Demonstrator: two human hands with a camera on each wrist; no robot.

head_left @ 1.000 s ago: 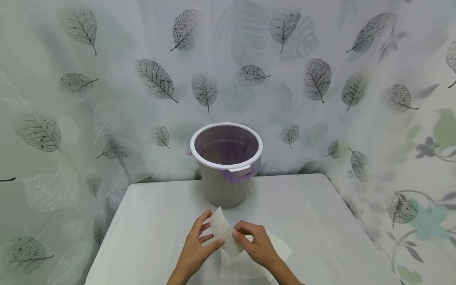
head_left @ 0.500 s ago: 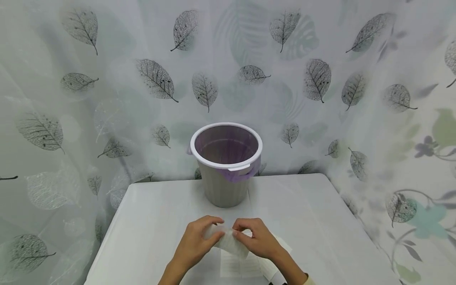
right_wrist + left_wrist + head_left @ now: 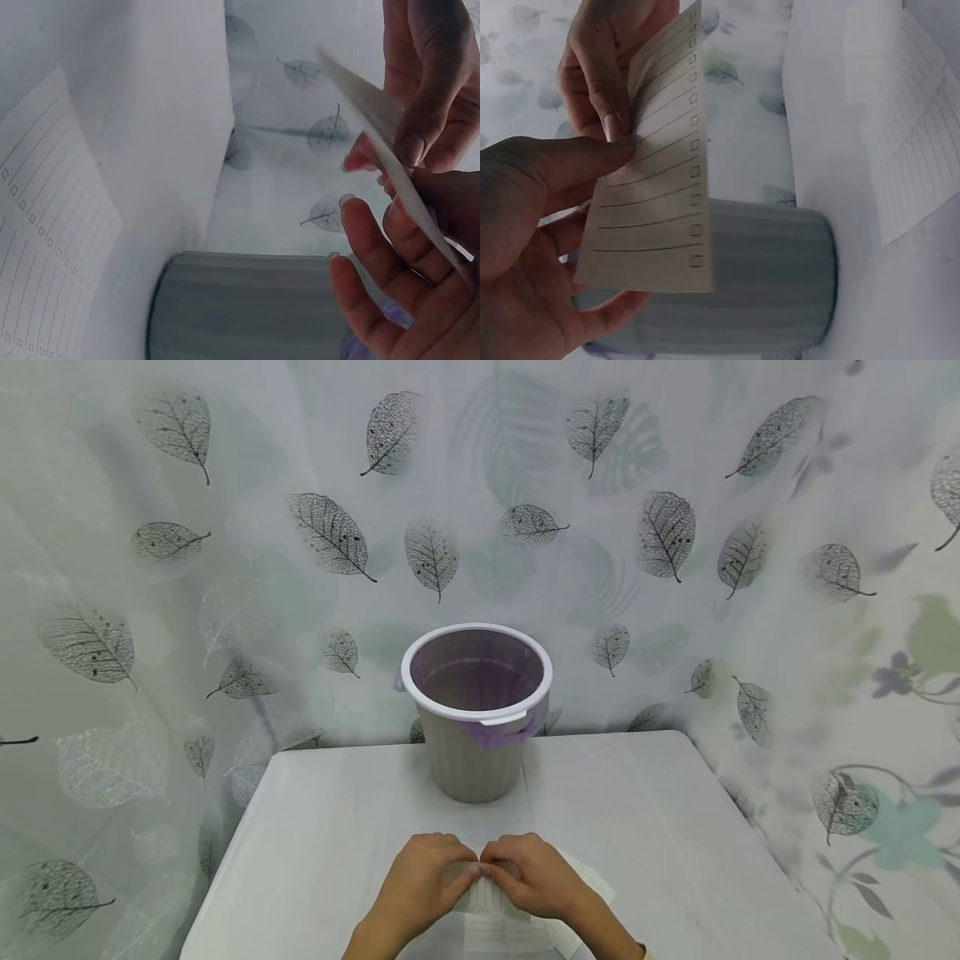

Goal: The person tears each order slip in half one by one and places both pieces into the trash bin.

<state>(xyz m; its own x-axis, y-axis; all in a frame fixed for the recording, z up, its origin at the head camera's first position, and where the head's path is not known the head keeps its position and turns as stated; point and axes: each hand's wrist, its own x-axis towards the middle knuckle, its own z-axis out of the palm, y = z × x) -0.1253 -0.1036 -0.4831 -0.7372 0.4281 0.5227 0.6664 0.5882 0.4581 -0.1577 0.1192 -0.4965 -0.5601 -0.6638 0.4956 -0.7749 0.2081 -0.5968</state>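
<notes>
A sheet of lined paper with a row of checkboxes (image 3: 660, 180) is held up between both hands. My left hand (image 3: 418, 883) pinches it between thumb and fingers. Close beside, my right hand (image 3: 536, 878) pinches the same sheet, and the fingertips of both hands meet at its upper edge. In the right wrist view the sheet (image 3: 375, 142) is seen nearly edge-on, with the right hand (image 3: 420, 277) low and the left hand (image 3: 435, 82) above. More lined sheets (image 3: 506, 935) lie overlapping on the table beneath the hands; arms partly hide them.
A grey bin (image 3: 474, 760) with a white rim and purple handles stands upright beyond the hands, near the table's back edge. The white table (image 3: 322, 827) ends at a leaf-patterned curtain (image 3: 480, 560) behind and on both sides.
The left hand has turned from spread fingers beside the sheet to pinching it next to the right hand. The sheet has swung from tilted upright to hanging level below the fingertips.
</notes>
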